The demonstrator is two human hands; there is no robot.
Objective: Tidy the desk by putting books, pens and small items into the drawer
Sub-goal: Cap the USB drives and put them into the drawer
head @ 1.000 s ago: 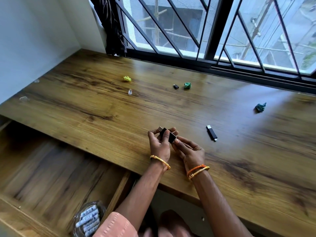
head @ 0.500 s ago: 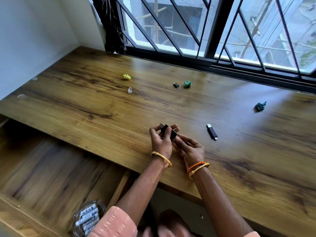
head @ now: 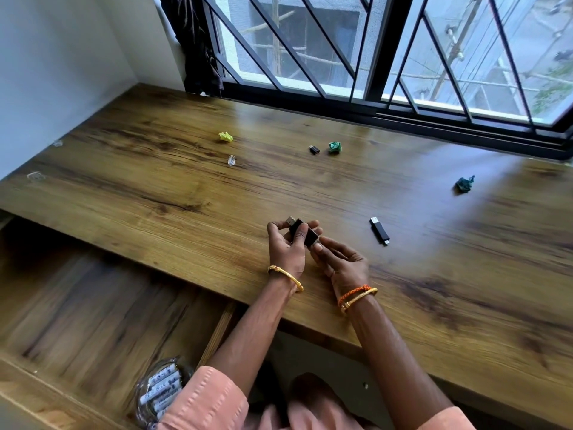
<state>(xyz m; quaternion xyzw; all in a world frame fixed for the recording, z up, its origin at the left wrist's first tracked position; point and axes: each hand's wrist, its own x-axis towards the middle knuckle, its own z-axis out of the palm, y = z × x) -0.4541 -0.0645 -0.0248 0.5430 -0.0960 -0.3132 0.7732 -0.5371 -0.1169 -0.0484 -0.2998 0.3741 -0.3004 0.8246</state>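
Note:
Over the wooden desk [head: 434,274] my left hand [head: 286,249] grips a small black USB adapter [head: 299,229] whose metal plug points up and left. My right hand [head: 341,262] pinches the adapter's lower right end with thumb and fingertips. A black USB stick [head: 379,231] lies on the desk to the right of my hands. Farther back lie a tiny black adapter [head: 314,149], a clear cap [head: 231,160] and crumpled paper balls: yellow [head: 225,136], green [head: 335,147] and teal [head: 464,184]. The open drawer [head: 93,311] is at lower left.
A clear bag of white cylinders [head: 161,389] sits at the drawer's front right corner. Two clear small pieces [head: 35,176] lie near the desk's left edge by the white wall. A barred window [head: 372,57] runs along the back.
Both hands keep holding the black adapter in nearly the same spot; the fingers have shifted slightly on it. Nothing on the desk has moved.

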